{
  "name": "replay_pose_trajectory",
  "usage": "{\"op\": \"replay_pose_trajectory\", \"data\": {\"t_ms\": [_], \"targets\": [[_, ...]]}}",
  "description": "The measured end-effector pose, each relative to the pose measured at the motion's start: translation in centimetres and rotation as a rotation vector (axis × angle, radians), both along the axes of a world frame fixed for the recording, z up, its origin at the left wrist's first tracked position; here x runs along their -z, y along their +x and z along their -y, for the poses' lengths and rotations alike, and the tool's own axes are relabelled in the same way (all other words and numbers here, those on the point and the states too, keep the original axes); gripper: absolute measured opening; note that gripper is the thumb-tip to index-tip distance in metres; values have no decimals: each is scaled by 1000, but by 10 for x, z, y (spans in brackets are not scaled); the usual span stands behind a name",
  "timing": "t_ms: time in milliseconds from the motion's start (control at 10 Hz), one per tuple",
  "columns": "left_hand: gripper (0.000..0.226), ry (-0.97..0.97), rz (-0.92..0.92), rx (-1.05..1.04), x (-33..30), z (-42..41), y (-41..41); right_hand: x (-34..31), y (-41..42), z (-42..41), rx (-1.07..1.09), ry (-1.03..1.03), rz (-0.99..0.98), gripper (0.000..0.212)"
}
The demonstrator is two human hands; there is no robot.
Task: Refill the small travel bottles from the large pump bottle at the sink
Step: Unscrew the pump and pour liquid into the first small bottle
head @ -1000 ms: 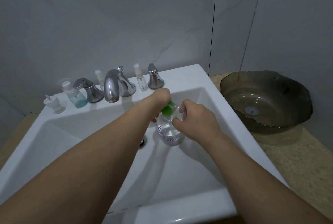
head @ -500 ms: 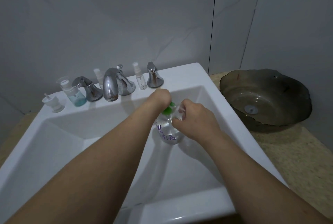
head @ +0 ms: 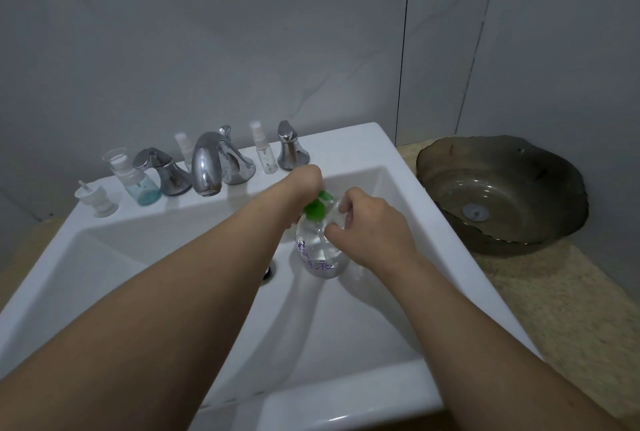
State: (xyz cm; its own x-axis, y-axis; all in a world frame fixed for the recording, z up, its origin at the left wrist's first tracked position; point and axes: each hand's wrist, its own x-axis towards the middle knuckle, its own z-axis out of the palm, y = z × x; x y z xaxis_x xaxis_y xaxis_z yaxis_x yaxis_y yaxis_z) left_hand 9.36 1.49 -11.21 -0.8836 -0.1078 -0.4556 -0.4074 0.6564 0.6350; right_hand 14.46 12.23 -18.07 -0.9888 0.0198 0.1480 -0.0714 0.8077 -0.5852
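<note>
Green pump head (head: 316, 207) sat under left hand (head: 304, 177) — grip on it hidden, cannot tell. Right hand (head: 372, 222) pinched small travel bottle (head: 335, 210) at spout; pump bottle (head: 318, 250) stood in sink (head: 398, 167) — presumably catching drips.

Tap (head: 207, 167): chrome, stood at the middle of the back ledge; spout curved toward the bowl
Handles: left handle (head: 164, 172) and right handle (head: 292, 150) flanked the tap; both chrome
Dish (head: 502, 188): dark, wavy-rimmed; sat on the speckled counter (head: 554, 292)
Wall (head: 173, 49): pale grey tile behind
</note>
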Motion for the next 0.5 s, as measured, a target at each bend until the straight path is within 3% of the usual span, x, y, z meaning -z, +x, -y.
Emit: {"op": "replay_pose_trajectory", "data": {"t_ms": [200,400,500], "targets": [[34,-72,2,38,1,3,-1,-1,1,2,-12,-6,-12,30],[38,-16,-64,-69,12,-4,-6,1,1,0,-14,10,11,28],[35,-143,-167,5,14,-4,2,2,1,-1,-16,27,26,28]]}}
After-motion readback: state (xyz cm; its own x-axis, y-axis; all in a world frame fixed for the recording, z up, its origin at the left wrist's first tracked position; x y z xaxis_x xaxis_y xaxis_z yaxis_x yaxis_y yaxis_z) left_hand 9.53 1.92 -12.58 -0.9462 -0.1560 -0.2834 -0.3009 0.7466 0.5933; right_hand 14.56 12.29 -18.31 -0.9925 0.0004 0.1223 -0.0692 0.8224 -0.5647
